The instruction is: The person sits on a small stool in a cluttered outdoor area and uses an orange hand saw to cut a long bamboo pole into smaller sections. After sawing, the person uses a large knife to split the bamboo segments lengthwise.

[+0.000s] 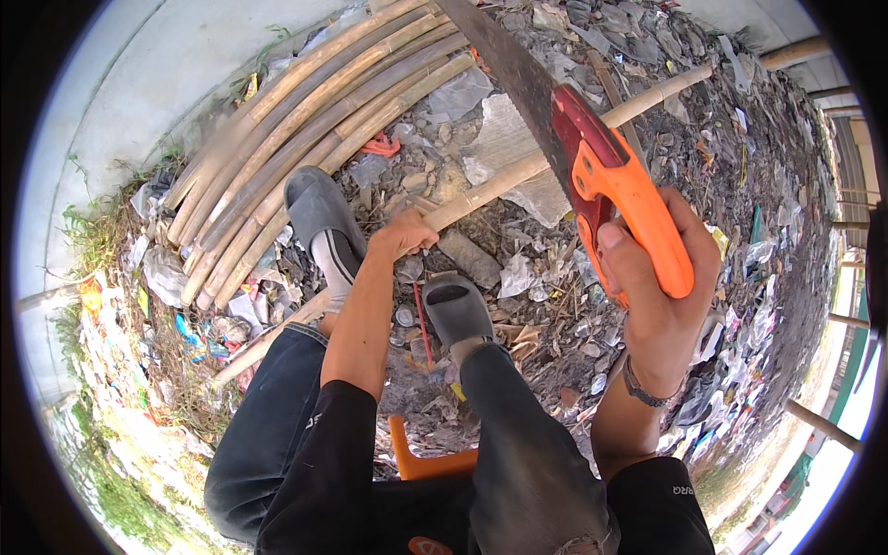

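My right hand [661,277] is wrapped round the orange handle of a hand saw [527,83], raised at the right. Its long dark blade slants toward the upper left, teeth on the lower edge, passing over a bamboo pole [495,185]. That pole runs diagonally from the lower left to the upper right. My left hand [404,233] is closed round the pole between my feet. In this view the blade overlaps the pole; whether they touch I cannot tell. A grey slip-on shoe [324,208] stands left of my left hand, the other [458,310] right of it.
Several cut bamboo poles [305,120] lie bundled at the upper left beside a pale wall [139,83]. A flat stone slab [518,153] lies under the pole. Plastic scraps and rubble cover the ground. Part of an orange seat [430,462] shows beneath me.
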